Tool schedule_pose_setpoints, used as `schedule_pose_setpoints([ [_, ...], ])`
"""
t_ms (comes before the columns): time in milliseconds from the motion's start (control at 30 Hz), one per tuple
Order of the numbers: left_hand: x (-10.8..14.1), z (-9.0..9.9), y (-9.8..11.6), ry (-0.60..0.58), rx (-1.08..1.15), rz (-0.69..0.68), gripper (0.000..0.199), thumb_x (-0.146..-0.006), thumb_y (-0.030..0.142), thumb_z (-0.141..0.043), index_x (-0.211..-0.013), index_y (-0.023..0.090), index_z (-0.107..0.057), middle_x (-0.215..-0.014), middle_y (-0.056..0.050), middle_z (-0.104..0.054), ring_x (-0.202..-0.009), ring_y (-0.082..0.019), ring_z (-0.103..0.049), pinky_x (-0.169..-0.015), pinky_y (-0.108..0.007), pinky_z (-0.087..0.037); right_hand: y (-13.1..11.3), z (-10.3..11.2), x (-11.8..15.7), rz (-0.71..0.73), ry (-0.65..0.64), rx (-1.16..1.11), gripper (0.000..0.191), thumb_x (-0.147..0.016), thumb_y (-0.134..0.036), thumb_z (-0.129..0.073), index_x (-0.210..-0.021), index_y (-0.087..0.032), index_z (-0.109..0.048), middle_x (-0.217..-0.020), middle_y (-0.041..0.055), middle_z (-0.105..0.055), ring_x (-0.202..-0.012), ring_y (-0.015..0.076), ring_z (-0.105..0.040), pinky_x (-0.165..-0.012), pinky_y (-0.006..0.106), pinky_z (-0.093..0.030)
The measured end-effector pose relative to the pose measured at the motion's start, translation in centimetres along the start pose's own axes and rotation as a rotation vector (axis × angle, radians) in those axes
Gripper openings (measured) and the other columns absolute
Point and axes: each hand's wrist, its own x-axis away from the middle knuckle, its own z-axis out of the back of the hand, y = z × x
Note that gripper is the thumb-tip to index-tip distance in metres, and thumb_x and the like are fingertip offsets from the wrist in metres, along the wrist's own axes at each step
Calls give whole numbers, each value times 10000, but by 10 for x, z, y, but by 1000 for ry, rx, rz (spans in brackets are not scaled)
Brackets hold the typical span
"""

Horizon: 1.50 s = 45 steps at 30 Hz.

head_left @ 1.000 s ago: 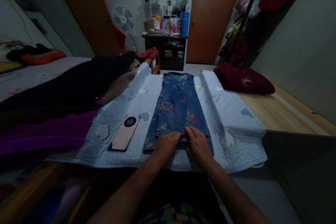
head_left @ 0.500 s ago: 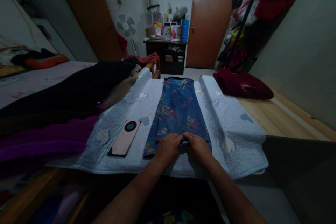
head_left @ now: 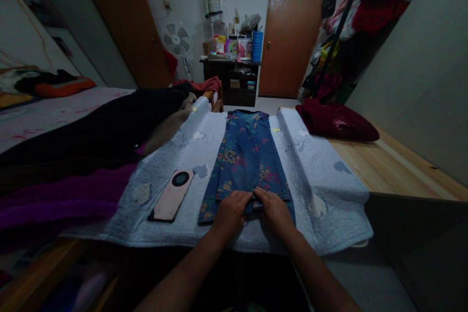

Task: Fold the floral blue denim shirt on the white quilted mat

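A folded blue garment with a flower print, denim-like, lies lengthwise on a pale quilted cloth. Its dark-edged end points away from me; the layered hem end is nearest. My left hand grips that near edge just left of its middle, fingers curled over the fabric. Beside it, my right hand holds the same edge, thumbs and fingertips of both hands almost touching. Fingers partly hide the hem. A pink phone with a round black camera lies face down left of the garment.
Dark clothes and a purple cloth are heaped at left. A folded maroon garment rests on a wooden board at right. The quilted cloth's front edge hangs close to me. Farther back stand a fan and a dark cabinet.
The view has shifted slightly. Both hands stay at the garment's near edge, with the fingers moving a little and a bit more of the folded hem showing between them.
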Motion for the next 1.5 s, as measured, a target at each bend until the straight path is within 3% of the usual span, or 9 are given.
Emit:
schedule_pose_setpoints([
  [200,11,-13,-9,124,-55,-45,617,-700,-26,-492,-1286,163,-512,-1241,-105,-637,-1159,-227,-578,-1013,-412,-475,-1,-4,1,-12,16,18,579,-773,28,-441,-1296,-168,-594,-1321,122,-613,-1212,218,-581,-1052,390,-430],
  [433,11,-7,-6,94,-65,-83,595,-685,-22,-483,-1235,195,-548,-1242,-88,-650,-1180,-231,-573,-986,-425,-483,3,-6,3,-2,5,-5,652,-732,56,-435,-1328,-174,-570,-1346,117,-594,-1237,211,-560,-1071,391,-414],
  [633,16,-4,-3,138,-116,26,572,-671,15,-558,-1220,174,-548,-1268,-116,-632,-1200,-278,-557,-1037,-504,-415,8,-5,10,81,-43,1,685,-728,44,-373,-1391,-90,-481,-1415,160,-521,-1310,231,-484,-1103,444,-382],
  [767,21,-2,-1,89,-143,16,457,-705,17,-560,-1134,172,-591,-1291,-124,-624,-1227,-274,-547,-1032,-495,-416,9,-10,18,103,-17,1,738,-692,6,-397,-1426,-66,-417,-1446,177,-479,-1349,251,-429,-1124,494,-343],
  [1100,18,-5,-6,80,-198,-118,407,-843,53,-501,-1231,159,-565,-1322,-105,-614,-1263,-230,-531,-1023,-424,-437,-5,-15,14,209,115,138,741,-749,32,-422,-1451,-207,-420,-1564,88,-312,-1450,254,-248,-1132,500,-305],
  [1300,19,-10,-9,145,-198,-129,404,-845,46,-478,-1224,151,-569,-1287,-100,-639,-1219,-227,-568,-997,-414,-461,1,-23,7,231,81,159,603,-786,27,-482,-1343,-191,-560,-1443,94,-503,-1318,240,-481,-1066,412,-432],
  [1500,17,-7,-5,149,-179,-93,429,-798,41,-494,-1208,142,-571,-1247,-124,-654,-1185,-240,-587,-991,-425,-466,-2,-17,2,179,31,108,615,-745,10,-554,-1312,-225,-596,-1414,78,-535,-1290,247,-515,-1069,412,-440],
])
